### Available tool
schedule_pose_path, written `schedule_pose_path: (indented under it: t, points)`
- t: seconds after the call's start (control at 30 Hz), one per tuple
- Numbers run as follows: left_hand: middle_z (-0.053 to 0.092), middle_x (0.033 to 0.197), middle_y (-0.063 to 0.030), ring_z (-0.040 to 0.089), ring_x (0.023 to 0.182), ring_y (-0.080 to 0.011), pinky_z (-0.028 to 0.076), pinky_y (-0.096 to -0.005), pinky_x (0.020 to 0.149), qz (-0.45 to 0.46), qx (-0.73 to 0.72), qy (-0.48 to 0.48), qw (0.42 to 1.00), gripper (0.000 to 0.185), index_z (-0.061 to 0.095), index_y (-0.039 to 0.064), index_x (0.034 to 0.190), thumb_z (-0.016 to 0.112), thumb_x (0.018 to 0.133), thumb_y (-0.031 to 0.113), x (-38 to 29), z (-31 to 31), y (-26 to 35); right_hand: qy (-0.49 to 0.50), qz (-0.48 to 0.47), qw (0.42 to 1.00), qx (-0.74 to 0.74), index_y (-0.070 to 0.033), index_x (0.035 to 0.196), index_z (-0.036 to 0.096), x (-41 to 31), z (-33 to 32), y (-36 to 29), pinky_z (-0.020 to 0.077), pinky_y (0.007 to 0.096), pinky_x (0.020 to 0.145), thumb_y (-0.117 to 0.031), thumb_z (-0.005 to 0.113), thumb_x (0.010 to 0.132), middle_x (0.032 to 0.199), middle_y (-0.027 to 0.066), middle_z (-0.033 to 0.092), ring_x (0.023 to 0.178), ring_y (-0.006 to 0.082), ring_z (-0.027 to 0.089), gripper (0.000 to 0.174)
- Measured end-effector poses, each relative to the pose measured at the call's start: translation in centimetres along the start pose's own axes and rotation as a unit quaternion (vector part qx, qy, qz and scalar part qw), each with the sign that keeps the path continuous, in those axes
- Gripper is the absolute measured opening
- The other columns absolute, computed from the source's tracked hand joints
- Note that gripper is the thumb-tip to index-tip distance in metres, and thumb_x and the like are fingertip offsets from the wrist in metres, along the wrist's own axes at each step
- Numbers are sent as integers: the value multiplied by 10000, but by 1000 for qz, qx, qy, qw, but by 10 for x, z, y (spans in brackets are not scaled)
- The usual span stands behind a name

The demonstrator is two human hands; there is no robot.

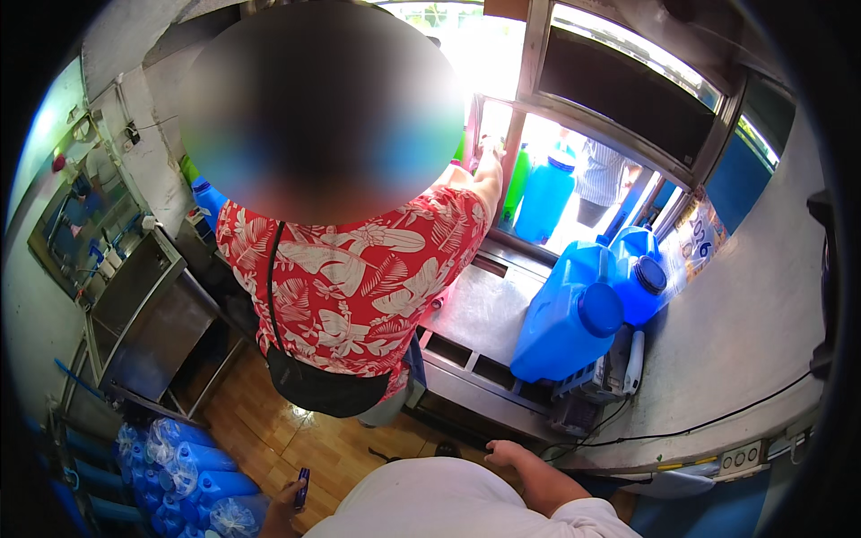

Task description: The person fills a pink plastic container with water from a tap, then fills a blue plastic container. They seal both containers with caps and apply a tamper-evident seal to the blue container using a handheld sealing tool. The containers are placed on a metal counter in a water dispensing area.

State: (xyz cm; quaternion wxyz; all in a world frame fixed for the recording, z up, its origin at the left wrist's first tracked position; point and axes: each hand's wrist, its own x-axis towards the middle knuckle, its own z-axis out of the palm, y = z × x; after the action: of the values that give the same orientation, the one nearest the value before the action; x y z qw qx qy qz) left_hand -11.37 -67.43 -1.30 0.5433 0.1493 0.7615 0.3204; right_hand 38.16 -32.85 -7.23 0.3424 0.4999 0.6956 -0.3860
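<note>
My left hand [289, 496], low in the view, grips a small, slim dark blue object [303, 488], possibly a phone seen edge-on. My right hand [501, 453] hangs in front of the metal counter [481, 313], fingers partly curled, and no object shows in it. Ahead of me stands a person in a red floral shirt [350, 289] with a black waist bag [316, 387], back turned. That person's right arm [488, 181] reaches toward the bright window opening. On the counter to the right sit a large blue water jug [562, 316] and a second blue jug [635, 286].
Several blue containers [195, 477], some bagged in plastic, crowd the floor at lower left. A stainless sink [158, 336] stands by the left wall. More jugs [545, 195] show at the window, with another person [597, 175] outside. A black cable [706, 427] crosses the right wall.
</note>
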Motion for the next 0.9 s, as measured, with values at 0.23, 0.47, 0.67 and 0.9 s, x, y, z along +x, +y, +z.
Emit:
schedule_pose_path:
  t: [0.23,0.47,0.67,0.9]
  points:
    - [566,912,-16,537,754,-158,465,-353,613,-97,-92,-6,991,698,532,146,1275,801,764,539,27,-1,-12,16,-15,1000,7,-124,1389,569,2,-5,4,464,414,1053,-403,675,885,1340,150,629,1233,327,595,587]
    - [562,894,-11,546,731,-155,465,-370,586,-173,-124,-12,977,774,491,152,1343,803,758,550,54,-5,-6,-14,10,1000,17,-148,1431,527,-4,-15,-2,460,411,1064,-393,651,894,1403,114,589,1289,310,558,602]
    - [553,854,3,547,722,-148,467,-367,576,-170,-128,-31,977,667,521,169,1231,805,757,543,73,-16,-14,-11,15,1000,18,-147,1436,522,-4,-13,-3,462,413,1060,-394,642,896,1401,120,589,1287,313,560,606]
    - [546,889,-1,544,694,-171,455,-399,586,-169,-140,-43,975,643,498,207,1238,809,765,511,89,-29,-20,1,16,999,28,-145,1437,523,-12,-20,-18,464,409,1056,-384,641,894,1394,127,593,1279,313,567,605]
